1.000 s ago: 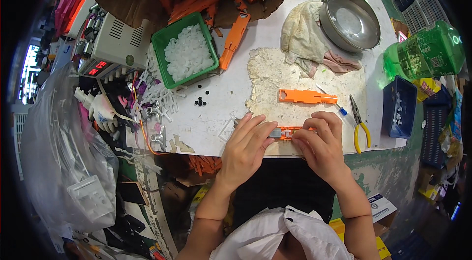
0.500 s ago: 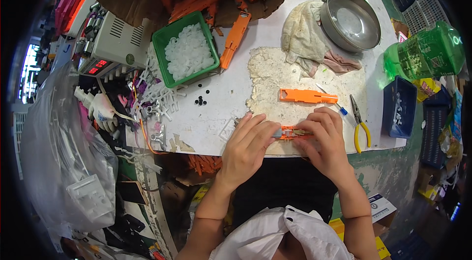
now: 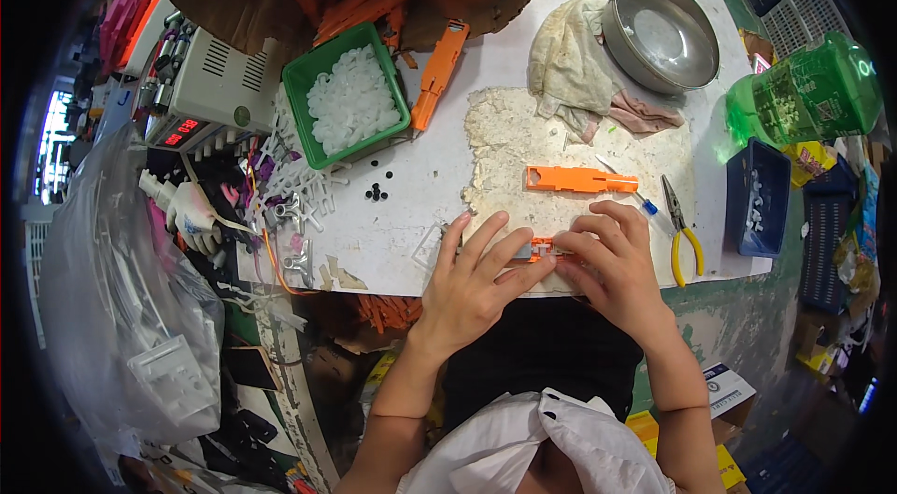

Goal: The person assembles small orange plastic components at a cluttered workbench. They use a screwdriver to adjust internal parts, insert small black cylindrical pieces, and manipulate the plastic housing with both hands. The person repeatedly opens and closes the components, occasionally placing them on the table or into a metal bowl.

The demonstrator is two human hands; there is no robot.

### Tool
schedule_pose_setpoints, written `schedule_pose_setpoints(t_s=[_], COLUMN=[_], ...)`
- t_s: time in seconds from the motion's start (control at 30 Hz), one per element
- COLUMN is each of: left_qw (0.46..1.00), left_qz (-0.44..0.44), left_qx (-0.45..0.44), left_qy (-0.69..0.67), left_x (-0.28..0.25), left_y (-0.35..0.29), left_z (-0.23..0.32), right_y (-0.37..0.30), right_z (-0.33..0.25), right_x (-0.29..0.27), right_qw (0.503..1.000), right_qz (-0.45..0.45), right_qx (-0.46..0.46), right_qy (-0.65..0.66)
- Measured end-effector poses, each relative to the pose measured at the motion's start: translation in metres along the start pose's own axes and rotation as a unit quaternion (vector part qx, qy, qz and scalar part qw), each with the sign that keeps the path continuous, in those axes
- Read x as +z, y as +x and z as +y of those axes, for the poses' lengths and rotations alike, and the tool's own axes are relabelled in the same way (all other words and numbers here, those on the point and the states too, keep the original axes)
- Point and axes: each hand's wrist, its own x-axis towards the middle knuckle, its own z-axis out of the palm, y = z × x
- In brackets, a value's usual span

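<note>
Orange casing [image 3: 541, 242], lying open, small parts [image 3: 545, 251] sitting inside; left hand [image 3: 469, 296] holding it between thumb and spread fingers; right hand [image 3: 614, 260] curling fingers, hold hidden; second shell [image 3: 579, 180] lying apart, unjoined.

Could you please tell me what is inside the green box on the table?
The green box holds a heap of small, whitish pieces. The heap covers the bottom, so I cannot see what may lie underneath.
</note>
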Motion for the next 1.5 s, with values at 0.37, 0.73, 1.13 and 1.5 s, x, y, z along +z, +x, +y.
schedule_pose_setpoints(t_s=[0.37, 0.73, 1.13, 1.5], left_qw=[1.0, 1.0, 1.0, 1.0], left_qz=[-0.018, -0.022, -0.02, -0.022], left_qx=[0.0, -0.002, 0.0, -0.004], left_qy=[-0.001, -0.006, -0.014, -0.018], left_x=[-0.002, -0.003, -0.003, -0.003], left_y=[0.002, 0.003, 0.004, 0.004], left_z=[0.001, 0.001, 0.0, 0.001], right_y=[-0.001, -0.006, 0.0, 0.002], right_z=[0.002, 0.004, 0.003, 0.003], right_x=[0.0, -0.01, -0.011, -0.011], right_qw=[1.0, 0.999, 0.999, 1.0], right_qz=[-0.008, 0.034, 0.015, -0.009], right_qx=[-0.007, -0.006, -0.008, -0.018], right_qy=[-0.005, -0.034, -0.034, -0.021])
